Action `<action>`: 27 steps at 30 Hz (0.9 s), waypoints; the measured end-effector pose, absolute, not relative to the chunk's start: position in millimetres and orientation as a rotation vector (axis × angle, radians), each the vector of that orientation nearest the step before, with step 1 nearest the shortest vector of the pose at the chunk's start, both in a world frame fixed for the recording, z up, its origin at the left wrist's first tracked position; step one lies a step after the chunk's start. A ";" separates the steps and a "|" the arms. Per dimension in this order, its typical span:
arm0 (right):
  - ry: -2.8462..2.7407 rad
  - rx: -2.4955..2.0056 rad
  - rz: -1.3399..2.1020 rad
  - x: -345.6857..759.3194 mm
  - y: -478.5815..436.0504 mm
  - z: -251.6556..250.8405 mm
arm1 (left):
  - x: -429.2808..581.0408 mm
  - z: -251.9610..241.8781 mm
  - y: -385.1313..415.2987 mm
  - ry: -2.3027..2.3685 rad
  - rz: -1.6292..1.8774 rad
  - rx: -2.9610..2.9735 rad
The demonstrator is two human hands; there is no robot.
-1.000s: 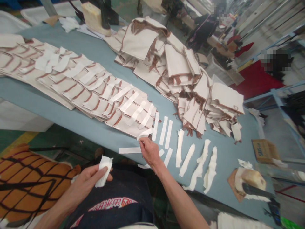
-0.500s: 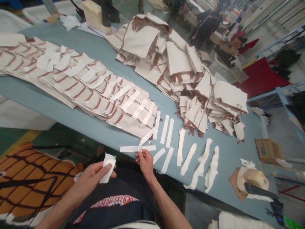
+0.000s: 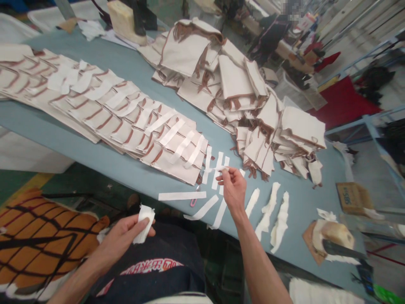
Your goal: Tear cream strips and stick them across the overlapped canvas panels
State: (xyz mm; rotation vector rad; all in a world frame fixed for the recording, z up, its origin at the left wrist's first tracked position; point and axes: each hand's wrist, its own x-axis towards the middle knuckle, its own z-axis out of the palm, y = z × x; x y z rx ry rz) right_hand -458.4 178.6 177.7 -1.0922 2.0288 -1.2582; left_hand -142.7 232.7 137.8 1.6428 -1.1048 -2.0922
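White strips (image 3: pixel 218 175) lie loose on the blue table (image 3: pixel 95 162), beside a long overlapping row of canvas pieces (image 3: pixel 104 109), many already topped with a strip. The right hand (image 3: pixel 233 188) pinches just above the loose strips, its hold too small to tell. The left hand (image 3: pixel 122 236) grips a crumpled white wad (image 3: pixel 144 223). A heap of canvas pieces (image 3: pixel 234 80) lies beyond.

This is a garment workshop on a factory floor. A long blue-grey table (image 3: pixel 95 156) crosses the frame, laid with rows and heaps of cream canvas pieces (image 3: pixel 234 80) edged in brown. Green painted floor (image 3: pixel 79 181) with a yellow line (image 3: pixel 27 190) shows at lower left, blue metal racking (image 3: pixel 367 126) at right.
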 end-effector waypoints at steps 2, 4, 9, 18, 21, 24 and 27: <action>2.002 -1.054 -1.317 -461.2 167.2 185.7 | -142.1 138.3 233.0 -1.109 -2.072 1.643; 1.972 -1.036 -1.365 -461.8 157.6 188.9 | -140.6 136.9 233.7 -1.113 -2.064 1.648; 1.896 -1.076 -1.394 -459.8 139.4 187.6 | -137.8 130.6 236.1 -1.094 -2.071 1.645; 1.845 -1.037 -1.450 -454.8 120.3 184.1 | -138.2 129.7 231.6 -1.128 -2.058 1.667; 1.821 -1.010 -1.507 -453.8 115.0 182.8 | -138.9 130.4 230.7 -1.104 -2.054 1.664; 1.780 -0.930 -1.593 -451.7 111.0 179.7 | -139.9 133.0 229.5 -1.091 -2.044 1.655; 1.755 -0.785 -1.667 -446.2 112.1 174.1 | -141.2 136.3 227.5 -1.072 -2.022 1.649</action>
